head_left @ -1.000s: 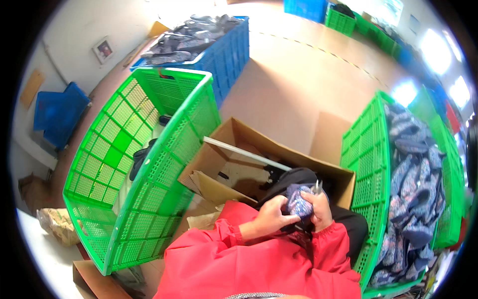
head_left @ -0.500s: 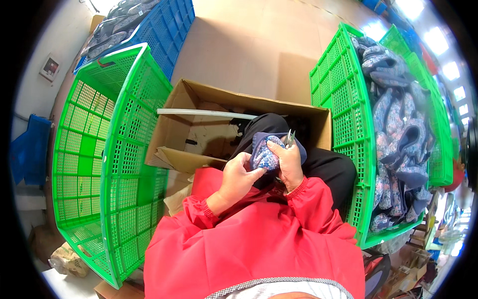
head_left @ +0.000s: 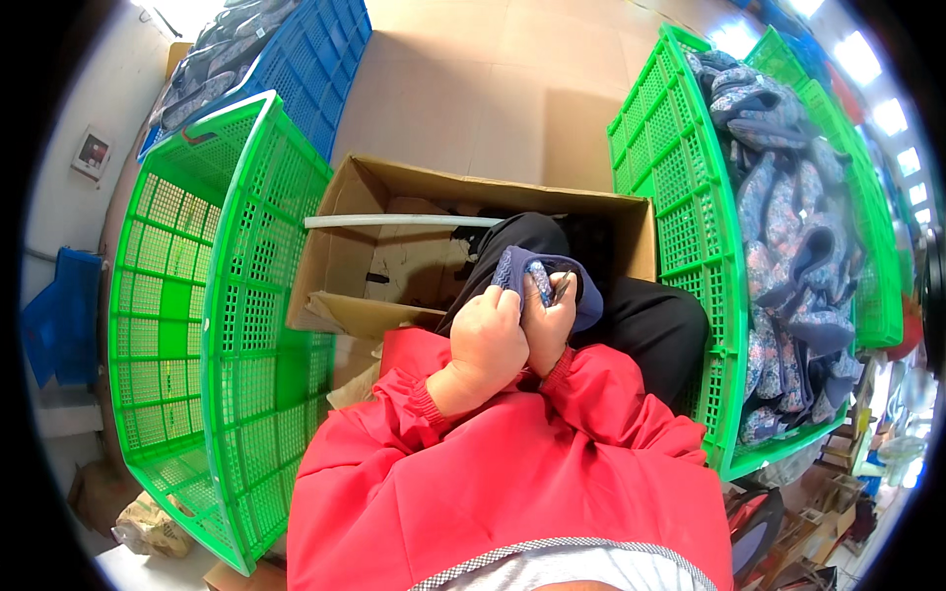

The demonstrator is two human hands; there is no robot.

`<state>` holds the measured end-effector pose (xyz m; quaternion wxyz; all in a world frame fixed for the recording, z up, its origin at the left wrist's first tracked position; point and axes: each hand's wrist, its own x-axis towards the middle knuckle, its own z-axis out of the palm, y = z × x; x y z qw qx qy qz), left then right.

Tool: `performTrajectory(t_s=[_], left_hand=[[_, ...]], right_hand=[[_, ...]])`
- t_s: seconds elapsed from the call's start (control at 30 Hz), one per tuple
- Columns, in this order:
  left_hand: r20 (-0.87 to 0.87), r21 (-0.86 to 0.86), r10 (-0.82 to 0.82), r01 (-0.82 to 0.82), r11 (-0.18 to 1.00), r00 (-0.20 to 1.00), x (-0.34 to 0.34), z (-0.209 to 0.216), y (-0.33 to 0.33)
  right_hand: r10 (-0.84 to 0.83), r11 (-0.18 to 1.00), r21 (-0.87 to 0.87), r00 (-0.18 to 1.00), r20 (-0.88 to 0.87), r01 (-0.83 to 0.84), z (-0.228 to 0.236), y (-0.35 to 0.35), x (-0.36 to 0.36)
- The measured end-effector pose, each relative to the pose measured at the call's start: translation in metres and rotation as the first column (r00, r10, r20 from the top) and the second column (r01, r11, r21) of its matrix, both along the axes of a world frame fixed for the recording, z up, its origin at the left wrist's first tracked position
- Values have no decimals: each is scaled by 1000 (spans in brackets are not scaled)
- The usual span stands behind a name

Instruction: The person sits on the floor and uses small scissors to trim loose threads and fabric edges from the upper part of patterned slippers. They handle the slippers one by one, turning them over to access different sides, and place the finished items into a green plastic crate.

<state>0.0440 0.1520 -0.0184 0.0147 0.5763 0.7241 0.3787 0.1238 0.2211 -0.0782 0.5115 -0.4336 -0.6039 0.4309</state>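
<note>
On the left is a white wall (head_left: 59, 187) with a small framed picture (head_left: 94, 153). A tall green crate (head_left: 294, 369) stands near it, just beside a blue crate (head_left: 320, 84) piled with gray soft pieces (head_left: 222, 54). Next is an open brown box (head_left: 483, 184) with a pale pole (head_left: 399, 222) across it. The floor (head_left: 463, 108) behind is tan and shiny. The left hand (head_left: 488, 335) is curled tight, pinching the near left edge of a dark blue cloth piece (head_left: 535, 269) with flowery bits, held over the lap. The right hand (head_left: 548, 320) grips it too, with a small tool (head_left: 561, 288), mostly hidden. Further right, a green crate (head_left: 680, 187) holds flowery blue pieces (head_left: 788, 236). Bright windows (head_left: 890, 117) shine far right.
</note>
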Motion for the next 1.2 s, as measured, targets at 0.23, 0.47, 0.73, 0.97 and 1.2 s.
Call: performTrajectory(t_s=[0.23, 0.47, 0.73, 0.97, 1.2], left_hand=[[-24, 5, -12, 12, 1000, 1000, -14, 0, 10], [-24, -119, -27, 24, 993, 999, -63, 22, 17], [15, -171, -297, 295, 940, 955, -95, 41, 38], [-200, -5, -350, 356, 934, 915, -89, 50, 48], [-471, 19, -323, 376, 926, 821, -61, 31, 39]], right_hand=[[90, 994, -73, 993, 79, -85, 17, 9, 5], [420, 625, -570, 845, -331, -533, 103, 11, 51], [288, 762, -499, 906, -309, -412, 110, 48, 140], [332, 805, -458, 926, -179, -377, 81, 46, 113], [305, 939, -264, 886, 350, -219, 46, 28, 64]])
